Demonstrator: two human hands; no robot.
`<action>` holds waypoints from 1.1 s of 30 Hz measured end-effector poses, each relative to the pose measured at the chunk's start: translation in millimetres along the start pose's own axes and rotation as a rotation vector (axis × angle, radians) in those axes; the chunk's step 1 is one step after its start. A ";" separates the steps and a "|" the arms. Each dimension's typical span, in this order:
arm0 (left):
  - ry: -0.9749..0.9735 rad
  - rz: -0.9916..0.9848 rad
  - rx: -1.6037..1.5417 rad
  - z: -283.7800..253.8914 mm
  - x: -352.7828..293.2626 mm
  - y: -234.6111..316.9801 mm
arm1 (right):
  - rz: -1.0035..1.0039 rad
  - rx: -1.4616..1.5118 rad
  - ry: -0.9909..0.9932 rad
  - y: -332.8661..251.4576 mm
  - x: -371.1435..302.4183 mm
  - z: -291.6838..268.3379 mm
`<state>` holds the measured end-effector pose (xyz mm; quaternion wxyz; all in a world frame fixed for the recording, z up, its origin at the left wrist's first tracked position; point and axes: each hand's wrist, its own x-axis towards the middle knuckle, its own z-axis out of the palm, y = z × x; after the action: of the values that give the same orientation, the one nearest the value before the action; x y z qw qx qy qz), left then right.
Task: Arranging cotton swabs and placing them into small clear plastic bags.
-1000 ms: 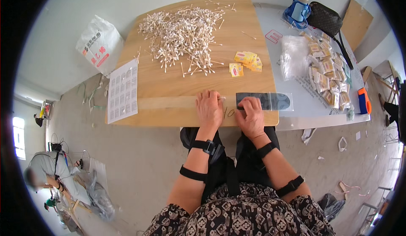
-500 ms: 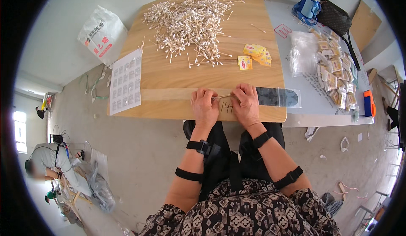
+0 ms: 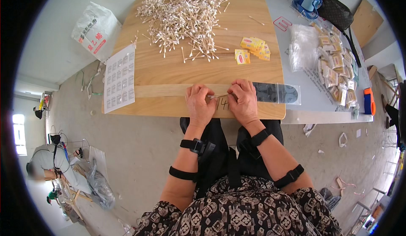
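Pinching a little bunch of cotton swabs (image 3: 220, 95) right now, laid sideways between my two hands just over the near edge of the wooden table (image 3: 160, 75). My left hand (image 3: 200, 105) has thumb and fingers closed up at the left end, white tips poking out by the thumb, and my right hand (image 3: 243, 103) is nipped on the other end. No real gap in either grip. Can't tell how many swabs I've got, my fingers cover too much.

Just below the swabs there's some dark handwriting (image 3: 223, 104) on the wood. Right beside my right hand is a dark strip (image 3: 275, 93) in a clear sleeve, and beyond that hand sit some yellow cards (image 3: 253, 44). The big swab heap (image 3: 182, 18) is well past my grip, and a printed white sheet (image 3: 120, 79) lies well off to the left.
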<state>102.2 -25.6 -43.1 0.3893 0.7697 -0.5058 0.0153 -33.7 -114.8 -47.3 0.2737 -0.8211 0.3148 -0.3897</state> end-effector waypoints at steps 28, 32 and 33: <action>-0.012 -0.011 -0.037 -1.5 -2.2 0.1 | 0.031 0.014 -0.022 -2.9 0.4 0.6; -0.028 -0.045 -0.043 -2.7 -1.3 1.4 | 0.035 -0.009 -0.038 -2.2 2.2 -0.1; -0.040 -0.048 -0.054 -2.8 -0.7 1.3 | 0.031 -0.019 -0.048 -2.0 2.8 -0.8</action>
<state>101.9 -23.5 -40.6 0.4000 0.7709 -0.4952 -0.0229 -32.4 -115.7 -44.1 0.2796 -0.8278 0.3243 -0.3626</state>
